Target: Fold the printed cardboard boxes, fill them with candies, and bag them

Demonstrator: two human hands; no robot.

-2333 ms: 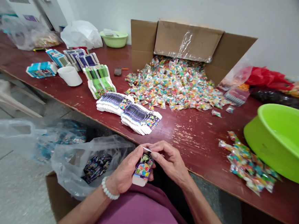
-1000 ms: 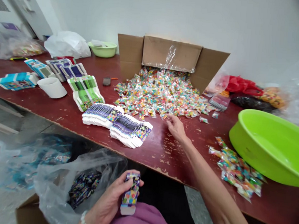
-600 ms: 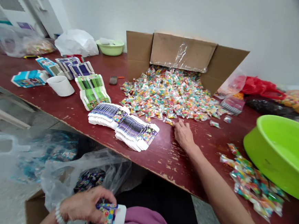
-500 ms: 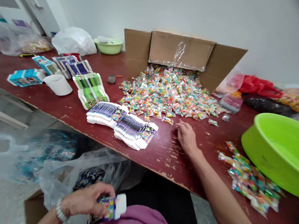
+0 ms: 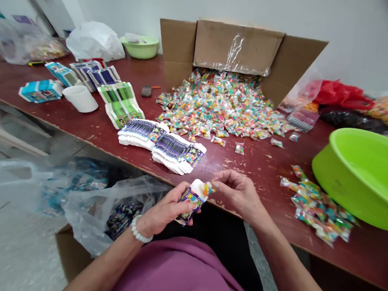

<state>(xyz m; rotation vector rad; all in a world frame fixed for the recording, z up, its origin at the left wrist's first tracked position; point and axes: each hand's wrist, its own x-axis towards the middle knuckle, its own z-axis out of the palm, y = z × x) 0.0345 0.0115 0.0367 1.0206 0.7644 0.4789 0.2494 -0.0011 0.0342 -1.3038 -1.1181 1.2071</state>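
Note:
My left hand (image 5: pixel 171 206) grips a small purple printed box (image 5: pixel 191 202) over my lap, its white top flap up. At the mouth of that box, my right hand (image 5: pixel 235 191) pinches a small clear packet of colourful candy (image 5: pixel 208 188). Just beyond the hands, fanned stacks of flat purple boxes (image 5: pixel 176 151) lie along the table edge. Behind them a big heap of candy packets (image 5: pixel 224 105) spills from a cardboard box (image 5: pixel 237 48) on its side. One loose packet (image 5: pixel 239 148) lies in front of the heap.
At the right, a green basin (image 5: pixel 355 180) stands beside a pile of candy packets (image 5: pixel 320 207). Green flat boxes (image 5: pixel 120 104), a white roll (image 5: pixel 81 98) and blue boxes (image 5: pixel 41 91) are at the left. Below the table edge hangs an open plastic bag (image 5: pixel 91 213) of filled dark packs.
My left hand has brought the small box up and right, from low at my side to over my lap. My right hand has come back from the heap's edge with a candy packet.

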